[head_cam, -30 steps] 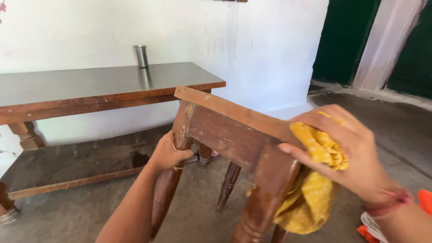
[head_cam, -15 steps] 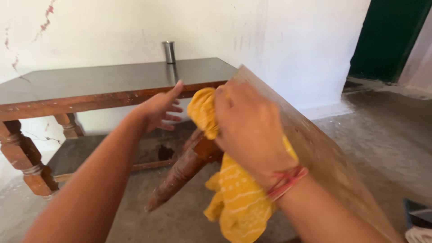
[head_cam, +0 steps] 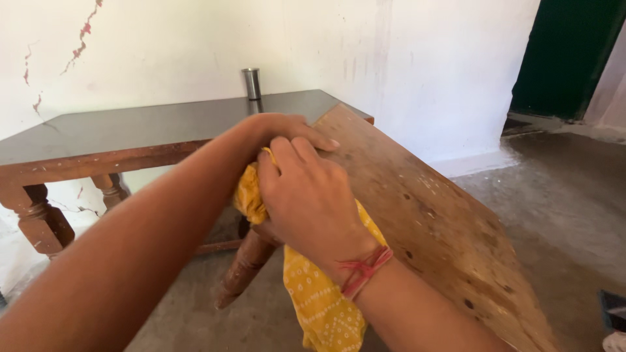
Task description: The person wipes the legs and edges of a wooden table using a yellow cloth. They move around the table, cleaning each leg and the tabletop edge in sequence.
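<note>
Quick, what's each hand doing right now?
Left hand: gripping the edge of the tilted stool.
Right hand: closed on the yellow cloth.

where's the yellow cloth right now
In the head view, centre: the yellow cloth is gripped under the right hand, hanging beside the tilted wooden stool.

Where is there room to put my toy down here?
The dark table top is bare left of the steel cup. The tilted wooden board is bare right of the hands. It is crowded where both hands press the yellow cloth.
</note>
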